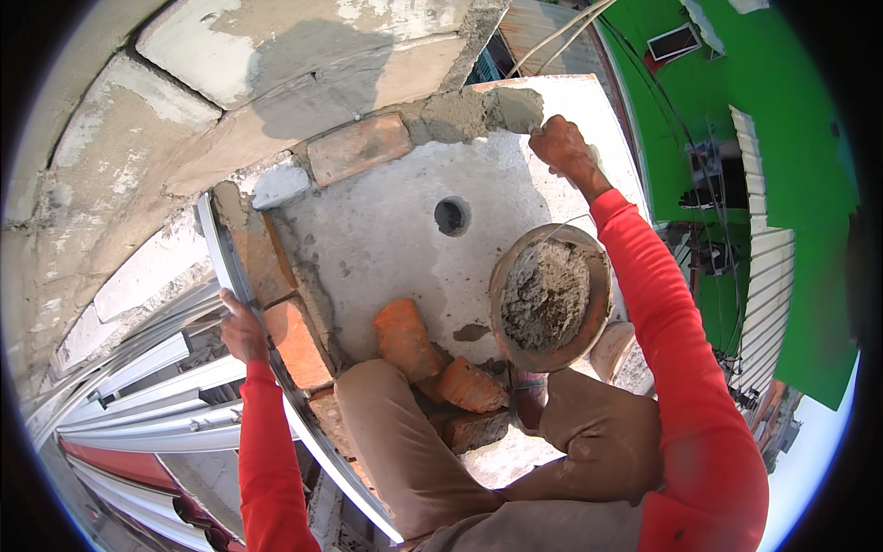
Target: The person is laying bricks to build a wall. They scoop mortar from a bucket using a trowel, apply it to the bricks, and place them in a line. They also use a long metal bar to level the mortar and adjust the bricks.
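Observation:
My left hand (241, 329) grips a long silver metal bar (219, 241) lying along the left row of orange bricks (292, 340). My right hand (561, 147) is closed over the wet mortar (513, 110) at the far end of the slab; what it holds is hidden. A brick (359, 147) and a white block (280, 187) lie along the back edge of the concrete slab (377, 239), which has a round hole (451, 216). A round pan of mortar (547, 296) sits below my right hand, beside several loose bricks (405, 339) near my knees.
A pale block wall (212, 69) rises at upper left. Metal rails (156, 368) run below at the left, beyond the slab's edge. To the right, past the slab, are a green wall (791, 166), hanging cables (635, 55) and corrugated sheeting (763, 304).

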A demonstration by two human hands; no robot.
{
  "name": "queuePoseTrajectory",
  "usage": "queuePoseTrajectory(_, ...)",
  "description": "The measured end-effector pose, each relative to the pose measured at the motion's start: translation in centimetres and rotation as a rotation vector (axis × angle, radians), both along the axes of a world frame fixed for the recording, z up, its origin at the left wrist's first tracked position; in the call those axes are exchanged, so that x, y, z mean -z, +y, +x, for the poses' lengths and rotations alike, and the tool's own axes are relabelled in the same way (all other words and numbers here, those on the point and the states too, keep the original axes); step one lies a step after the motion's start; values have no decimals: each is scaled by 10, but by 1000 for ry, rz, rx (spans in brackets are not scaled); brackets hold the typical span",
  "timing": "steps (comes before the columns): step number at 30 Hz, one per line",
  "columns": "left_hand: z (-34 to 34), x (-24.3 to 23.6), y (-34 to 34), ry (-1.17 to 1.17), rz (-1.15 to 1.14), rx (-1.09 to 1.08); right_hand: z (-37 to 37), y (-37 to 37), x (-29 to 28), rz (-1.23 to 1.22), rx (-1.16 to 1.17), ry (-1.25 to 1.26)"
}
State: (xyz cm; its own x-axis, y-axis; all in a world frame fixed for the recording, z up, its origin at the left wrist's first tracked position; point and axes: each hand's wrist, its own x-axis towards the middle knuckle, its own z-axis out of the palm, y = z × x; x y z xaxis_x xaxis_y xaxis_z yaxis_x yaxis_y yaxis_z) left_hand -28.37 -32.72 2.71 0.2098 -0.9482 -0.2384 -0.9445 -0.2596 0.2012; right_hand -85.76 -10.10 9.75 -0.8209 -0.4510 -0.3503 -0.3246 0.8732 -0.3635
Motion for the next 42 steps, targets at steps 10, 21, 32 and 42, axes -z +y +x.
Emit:
queuePoseTrajectory(10,5,10,-3,38,-28,-53,35,146,-225,334,-354,-306)
queuePoseTrajectory(21,9,15,-9,48,-6,-35,265,86,-88,-51,-899,-278)
queuePoseTrajectory(32,0,-6,0,106,32,-68,357,35,20,250,-860,-326)
queuePoseTrajectory(42,-1,-5,0,67,18,-36,177,1,-107,-37,-948,-295)
